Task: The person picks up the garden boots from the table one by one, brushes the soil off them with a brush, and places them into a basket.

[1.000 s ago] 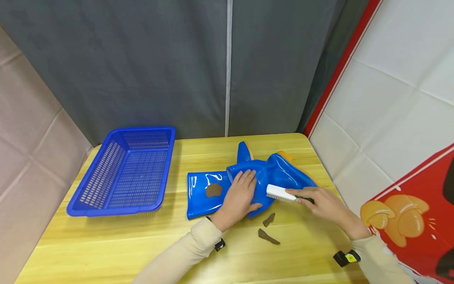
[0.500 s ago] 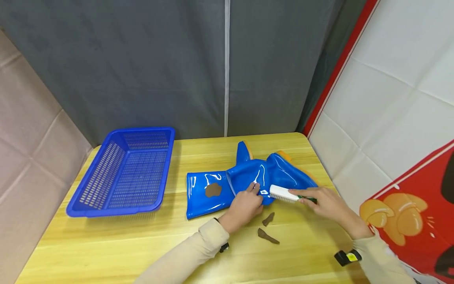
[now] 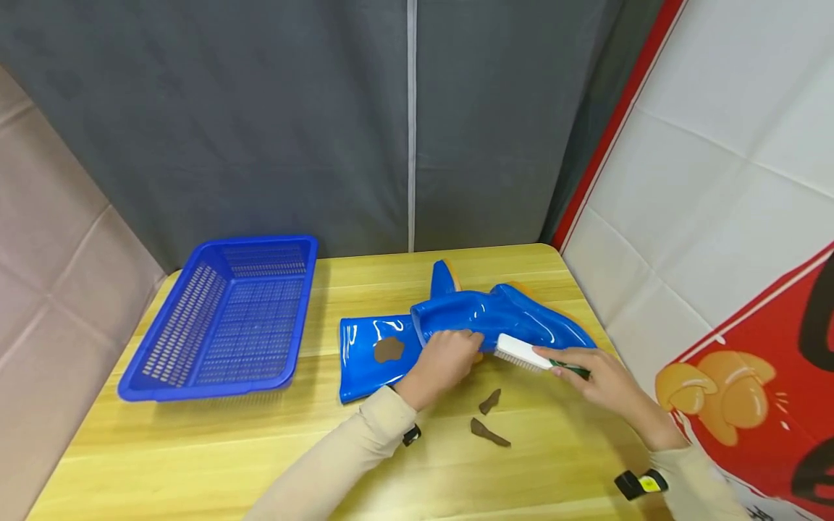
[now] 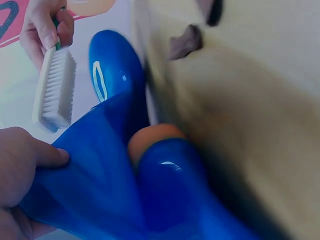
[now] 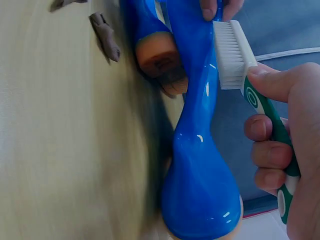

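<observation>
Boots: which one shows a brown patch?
The lower boot, partly covered by the other: a brown patch sits on its shaft. The upper boot, pinched at its shaft by the left hand, shows none in these views.

Blue with orange and green

Your boots (image 3: 534,322) are blue with orange soles (image 5: 155,52), one with a brown patch (image 3: 389,349); your brush (image 3: 523,351) has white bristles (image 5: 228,55) and a green-and-white handle (image 5: 274,120). Near scraps (image 3: 489,433) are brown, the left basket (image 3: 305,300) blue. Your tabletop (image 3: 456,485) is yellow wood grain, the far curtain (image 3: 293,123) grey.
</observation>
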Motion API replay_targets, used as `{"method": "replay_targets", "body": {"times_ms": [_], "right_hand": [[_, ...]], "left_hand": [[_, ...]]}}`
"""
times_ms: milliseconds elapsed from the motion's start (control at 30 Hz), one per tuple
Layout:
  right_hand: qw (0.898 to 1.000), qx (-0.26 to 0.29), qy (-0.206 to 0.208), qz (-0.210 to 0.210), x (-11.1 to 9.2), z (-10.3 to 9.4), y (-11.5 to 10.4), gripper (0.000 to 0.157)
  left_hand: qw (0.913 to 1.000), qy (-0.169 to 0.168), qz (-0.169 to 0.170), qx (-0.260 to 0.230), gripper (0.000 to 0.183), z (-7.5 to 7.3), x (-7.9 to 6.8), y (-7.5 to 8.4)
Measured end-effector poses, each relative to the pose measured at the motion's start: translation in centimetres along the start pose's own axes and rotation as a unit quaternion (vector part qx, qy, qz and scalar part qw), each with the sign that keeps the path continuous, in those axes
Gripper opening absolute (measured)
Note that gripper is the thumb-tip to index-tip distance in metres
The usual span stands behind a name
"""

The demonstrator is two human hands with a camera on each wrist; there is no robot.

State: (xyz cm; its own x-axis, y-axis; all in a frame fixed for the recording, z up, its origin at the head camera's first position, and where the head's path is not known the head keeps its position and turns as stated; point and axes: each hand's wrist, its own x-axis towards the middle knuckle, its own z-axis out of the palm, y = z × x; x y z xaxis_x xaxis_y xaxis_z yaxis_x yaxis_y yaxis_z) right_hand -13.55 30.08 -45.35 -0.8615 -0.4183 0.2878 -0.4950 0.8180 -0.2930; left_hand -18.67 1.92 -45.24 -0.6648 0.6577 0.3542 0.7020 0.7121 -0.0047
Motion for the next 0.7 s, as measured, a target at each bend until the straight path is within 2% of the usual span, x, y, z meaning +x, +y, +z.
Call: {"method": "replay_targets", "body": {"times_ms": [133,300,367,533,700], "right_hand": [[0.999,-0.016,0.031,-0.006,-0.1,-0.5,0.2,0.045],[0.999,-0.03,0.034,0.001,0.0,-0.9,0.6,0.045],[0.999,-0.032,0.033,0.012,0.2,-0.8,0.7,0.043],[0.998,-0.04,0.048,0.03,0.5,-0.3,0.9,0.041],[0.996,-0.051,0.069,0.039,0.8,-0.1,1.1,0.044]], "left_hand": [[0.9992,0.027,0.019,0.023,0.01,-1.7,1.6,-0.3],[0.995,0.076,0.03,0.058,0.019,-3.6,4.7,-1.5],[0.9941,0.084,0.029,0.063,0.023,-4.3,6.2,-2.2],[0.9942,0.07,0.04,0.072,0.022,-6.2,9.1,-3.3],[0.9928,0.049,0.061,0.091,0.016,-7.9,10.9,-3.2]]}}
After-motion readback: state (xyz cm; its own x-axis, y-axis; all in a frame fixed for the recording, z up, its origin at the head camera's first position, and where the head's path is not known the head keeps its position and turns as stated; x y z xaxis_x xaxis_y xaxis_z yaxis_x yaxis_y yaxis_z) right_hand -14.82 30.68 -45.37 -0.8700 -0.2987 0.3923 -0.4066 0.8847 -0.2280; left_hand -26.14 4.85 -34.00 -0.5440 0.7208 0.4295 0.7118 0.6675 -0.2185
